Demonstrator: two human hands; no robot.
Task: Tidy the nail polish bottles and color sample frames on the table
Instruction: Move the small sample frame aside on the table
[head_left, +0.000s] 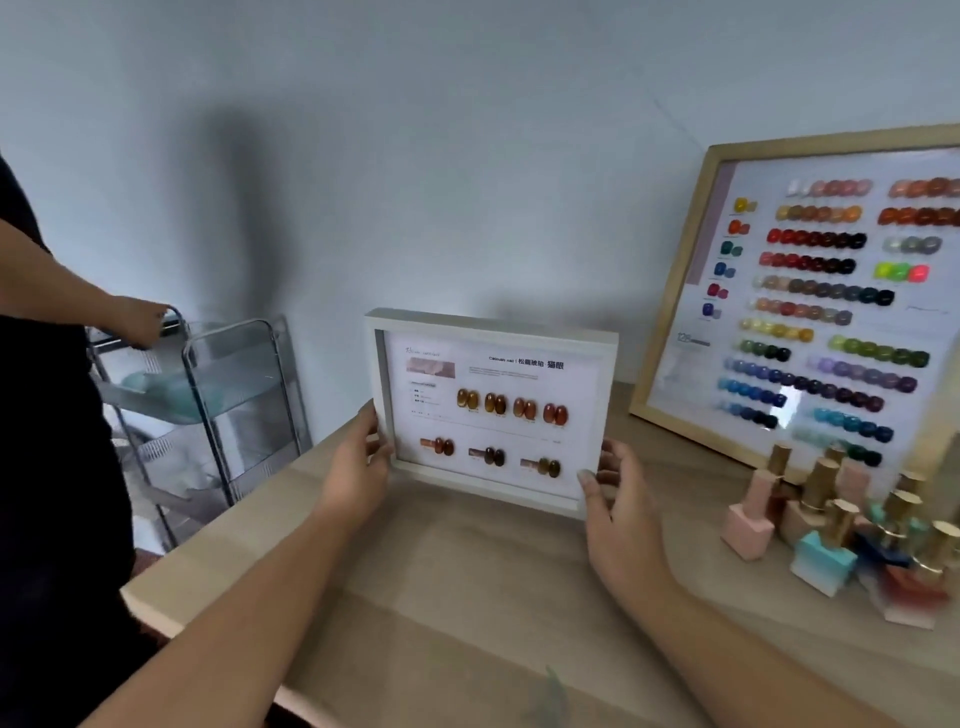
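Frame placement step: left hand (358, 467) and right hand (618, 519) grip the white frame (493, 410) by its lower corners, upright over the table (467, 597) — next, probably lean it squarely against the wall (415, 156).

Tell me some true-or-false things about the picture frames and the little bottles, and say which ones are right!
1. The left hand and the right hand both hold the small white rectangular sample frame. True.
2. The big light-wood sample frame lies flat on the pale wooden table. False: it stands tilted back towards the wall.
3. The gold-capped nail polish bottles stand in a bunch in front of the big frame. True.
4. The small white frame shows blue nail samples. False: its samples are amber, orange and brown.
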